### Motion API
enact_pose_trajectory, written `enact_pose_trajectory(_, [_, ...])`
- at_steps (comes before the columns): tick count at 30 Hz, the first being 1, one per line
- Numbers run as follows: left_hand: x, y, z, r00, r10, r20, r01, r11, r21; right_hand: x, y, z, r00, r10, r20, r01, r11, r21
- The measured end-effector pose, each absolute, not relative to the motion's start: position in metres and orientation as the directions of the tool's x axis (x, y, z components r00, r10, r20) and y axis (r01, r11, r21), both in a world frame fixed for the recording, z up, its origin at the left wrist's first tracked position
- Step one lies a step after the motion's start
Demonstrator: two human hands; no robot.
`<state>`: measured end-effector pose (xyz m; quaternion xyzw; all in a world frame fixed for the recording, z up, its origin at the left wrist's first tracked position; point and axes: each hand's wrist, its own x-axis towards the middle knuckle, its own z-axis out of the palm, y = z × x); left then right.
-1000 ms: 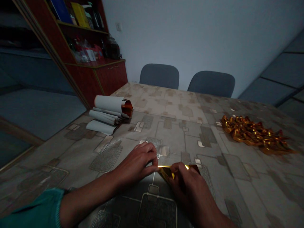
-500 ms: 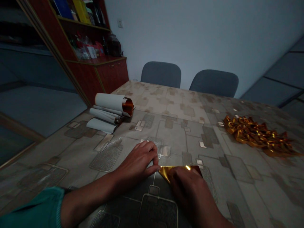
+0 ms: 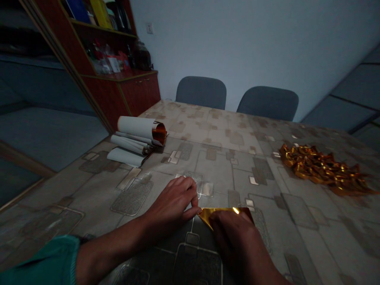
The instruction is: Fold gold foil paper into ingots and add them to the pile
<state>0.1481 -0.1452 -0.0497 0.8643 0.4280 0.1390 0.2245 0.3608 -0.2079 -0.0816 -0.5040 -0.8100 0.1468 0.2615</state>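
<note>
A folded sheet of gold foil [image 3: 215, 215] lies flat on the patterned tablecloth [image 3: 133, 198], its shiny side up and its far edge straight. My right hand [image 3: 234, 241] presses down on it and hides most of the sheet. My left hand [image 3: 172, 204] rests on the cloth with its fingers curled, and the thumb tip touches the foil's left corner. A teal sleeve [image 3: 38, 257] covers my left forearm. A heap of crumpled gold foil pieces [image 3: 322, 169] lies to the right, well apart from both hands.
Rolled white-backed sheets with copper-coloured foil inside [image 3: 141, 130] lie at the table's far left. Beyond the table stand two grey chairs [image 3: 201, 93] and a red wooden cabinet [image 3: 130, 91] holding books and bags. The table's left edge runs near the cabinet.
The foil's raised, bright edge has gone down flat under my right hand. My left hand has eased back slightly, with its thumb at the corner. The foil heap has not moved.
</note>
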Motion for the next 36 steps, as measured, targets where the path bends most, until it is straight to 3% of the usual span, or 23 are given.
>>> enact_pose_trajectory(5, [0.148, -0.145, -0.052, 0.592, 0.806, 0.019, 0.7, -0.526, 0.483, 0.361, -0.21, -0.089, -0.391, 0.87, 0.301, 0.779, 0.487, -0.396])
enact_pose_trajectory(12, [0.151, -0.146, -0.053, 0.573, 0.819, 0.027, 0.72, -0.519, 0.461, 0.357, -0.21, -0.092, -0.392, 0.801, 0.453, 0.817, 0.529, -0.228])
enact_pose_trajectory(18, [0.148, -0.146, -0.054, 0.57, 0.818, 0.073, 0.73, -0.545, 0.412, 0.36, -0.212, -0.091, -0.42, 0.833, 0.359, 0.864, 0.488, -0.122])
enact_pose_trajectory(21, [0.147, -0.147, -0.058, 0.598, 0.784, 0.168, 0.714, -0.616, 0.334, 0.359, -0.211, -0.087, -0.395, 0.854, 0.338, 0.89, 0.447, -0.09])
enact_pose_trajectory(25, [0.153, -0.162, -0.068, 0.721, 0.59, 0.362, 0.578, -0.801, 0.155, 0.357, -0.208, -0.085, -0.376, 0.861, 0.344, 0.903, 0.423, -0.071])
enact_pose_trajectory(30, [0.157, -0.191, -0.074, 0.782, 0.549, 0.294, 0.491, -0.834, 0.252, 0.356, -0.206, -0.084, -0.381, 0.864, 0.328, 0.892, 0.438, -0.116])
enact_pose_trajectory(36, [0.151, -0.197, -0.062, 0.776, 0.613, 0.147, 0.527, -0.759, 0.382, 0.357, -0.204, -0.078, -0.399, 0.878, 0.265, 0.873, 0.453, -0.184])
